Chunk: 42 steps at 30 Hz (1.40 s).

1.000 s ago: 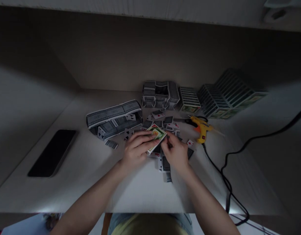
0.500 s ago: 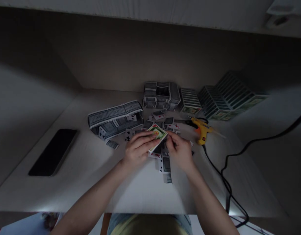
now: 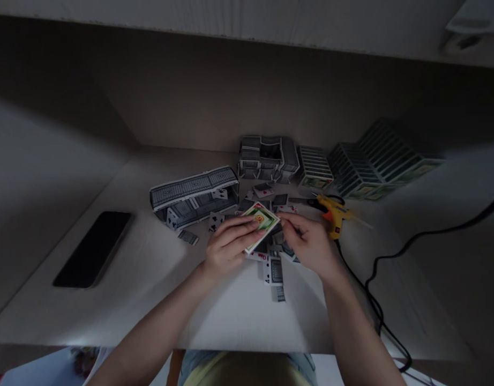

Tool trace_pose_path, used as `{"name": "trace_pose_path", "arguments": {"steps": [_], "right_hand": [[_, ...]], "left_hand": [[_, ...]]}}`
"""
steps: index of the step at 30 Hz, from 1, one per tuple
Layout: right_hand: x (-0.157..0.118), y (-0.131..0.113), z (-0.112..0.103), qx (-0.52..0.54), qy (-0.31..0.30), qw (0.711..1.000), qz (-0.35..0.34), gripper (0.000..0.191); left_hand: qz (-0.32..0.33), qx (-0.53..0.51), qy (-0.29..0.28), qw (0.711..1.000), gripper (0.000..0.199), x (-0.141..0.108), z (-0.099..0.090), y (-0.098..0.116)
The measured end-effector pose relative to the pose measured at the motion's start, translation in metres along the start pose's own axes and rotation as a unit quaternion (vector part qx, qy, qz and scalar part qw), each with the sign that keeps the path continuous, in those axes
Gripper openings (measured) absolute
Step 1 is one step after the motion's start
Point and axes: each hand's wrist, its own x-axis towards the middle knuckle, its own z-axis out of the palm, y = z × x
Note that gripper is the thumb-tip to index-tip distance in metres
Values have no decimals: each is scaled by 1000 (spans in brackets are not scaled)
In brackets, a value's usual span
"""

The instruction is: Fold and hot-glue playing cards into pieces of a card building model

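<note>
My left hand grips a flat green-and-yellow playing-card box with a white border, its fingers lying across the front face. The box is tilted, one red corner upward. My right hand is closed, with thumb and forefinger pinching at the box's right-hand corner; the other fingers are curled in. Under and around both hands lie scattered playing cards, some whole and some cut or folded. Left of them rests a long open structure built from grey-backed cards, with loose cards inside.
A second card structure stands by the back wall, beside stepped stacks with green faces. A yellow glue gun lies near scissors, its black cord running right. A black phone lies on the left.
My right hand has shifted slightly right and outward at the box's corner, uncovering cards beneath it. The left hand keeps its hold. The whole view has shifted a little.
</note>
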Motion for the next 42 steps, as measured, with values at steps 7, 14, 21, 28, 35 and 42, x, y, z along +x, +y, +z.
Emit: {"name": "trace_pose_path", "arguments": {"steps": [7,14,21,28,35,42], "right_hand": [[7,-12,-6,52,-24,998,18,26],[6,-20,-4,15,-12,999,26,27],[17,-1,-8,30,118,991,57,27],[47,24,-26,22,112,991,70,22],[153,10,-17,-322,125,938,-38,27],[214,9,13,-403,19,911,-90,34]], "left_hand": [[-19,-19,50,998,29,3,1,0],[-33,-36,60,997,29,5,4,1],[-3,-29,65,997,30,6,-2,10],[-3,-46,60,997,29,5,3,8],[35,-18,-10,999,30,3,2,8],[66,-1,-50,997,33,-1,2,11]]}}
